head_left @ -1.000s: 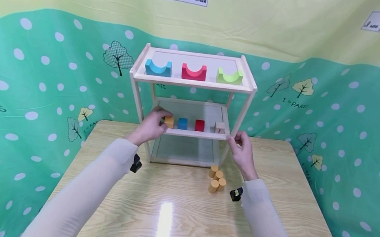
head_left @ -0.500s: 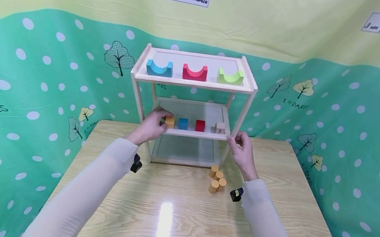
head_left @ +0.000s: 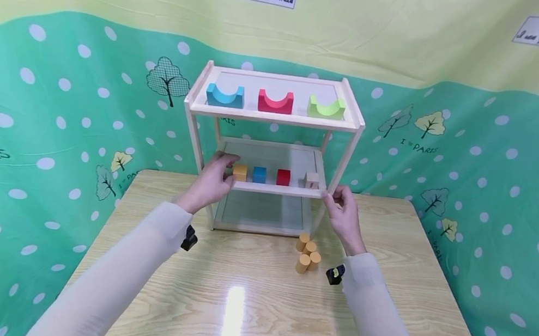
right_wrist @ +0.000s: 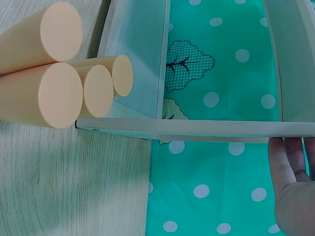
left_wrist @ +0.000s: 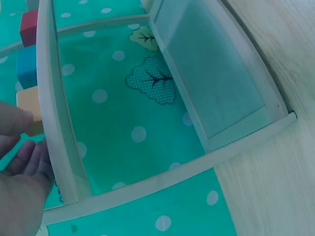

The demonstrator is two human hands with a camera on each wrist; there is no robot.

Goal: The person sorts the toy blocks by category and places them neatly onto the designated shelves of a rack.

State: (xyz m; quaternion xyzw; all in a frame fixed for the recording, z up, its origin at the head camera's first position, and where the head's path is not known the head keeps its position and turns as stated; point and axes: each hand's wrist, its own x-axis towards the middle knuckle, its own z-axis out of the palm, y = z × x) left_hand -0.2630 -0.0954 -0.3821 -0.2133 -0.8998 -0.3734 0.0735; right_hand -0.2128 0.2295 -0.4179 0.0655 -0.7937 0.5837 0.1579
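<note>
On the middle board of a small wooden shelf rack (head_left: 267, 188) stand a yellow block (head_left: 240, 173), a blue block (head_left: 259, 175), a red block (head_left: 283, 177) and a pale wooden block (head_left: 311, 180) in a row. My left hand (head_left: 215, 177) is at the row's left end, fingers loosely bent beside the yellow block. The left wrist view has a fingertip overlapping the edge of that yellow block (left_wrist: 30, 105). With thumb and fingers my right hand (head_left: 345, 215) holds the rack's right front post at the middle board. Its fingers (right_wrist: 280, 162) meet the post in the right wrist view.
A blue arch block (head_left: 225, 97), a red arch block (head_left: 275, 103) and a green arch block (head_left: 326, 109) line the top board. Several wooden cylinders (head_left: 303, 264) stand on the table (head_left: 176, 300) by the rack's right front foot. A patterned cloth (head_left: 58, 113) hangs behind.
My left hand has drawn slightly left, and its fingers have come away from round the yellow block, which stays in place. The right hand keeps its hold on the rack.
</note>
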